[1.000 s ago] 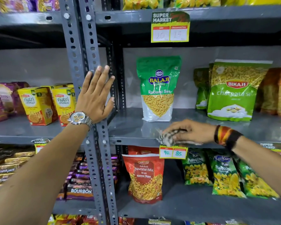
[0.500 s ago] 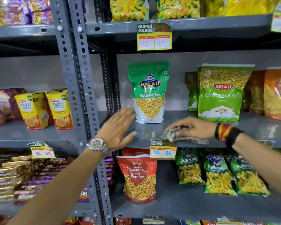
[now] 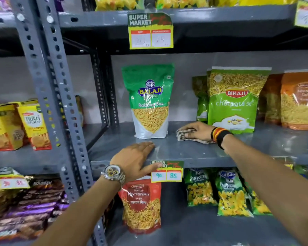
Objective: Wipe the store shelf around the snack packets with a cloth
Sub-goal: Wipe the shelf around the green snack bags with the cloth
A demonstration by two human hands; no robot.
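Observation:
A grey metal shelf point(image 3: 185, 151) holds an upright green Balaji packet point(image 3: 149, 102) and, to its right, a green Bikaji packet point(image 3: 233, 102). My right hand point(image 3: 197, 130) presses a patterned cloth point(image 3: 182, 135) flat on the shelf in the gap between the two packets. My left hand point(image 3: 135, 158), with a watch on its wrist, lies flat on the shelf's front edge below the Balaji packet, fingers spread and holding nothing.
Perforated steel uprights point(image 3: 50, 96) stand at the left. Orange packets point(image 3: 299, 102) fill the shelf's right end. A price tag point(image 3: 167, 172) hangs from the shelf lip. Below stand a red Navratan Mix packet point(image 3: 140, 205) and green puffcorn packets point(image 3: 233, 194). Yellow biscuit boxes point(image 3: 34, 126) sit in the left bay.
My left hand came off the steel upright and dropped onto the shelf's front edge. My right hand slid the cloth back from the front edge into the gap between the packets.

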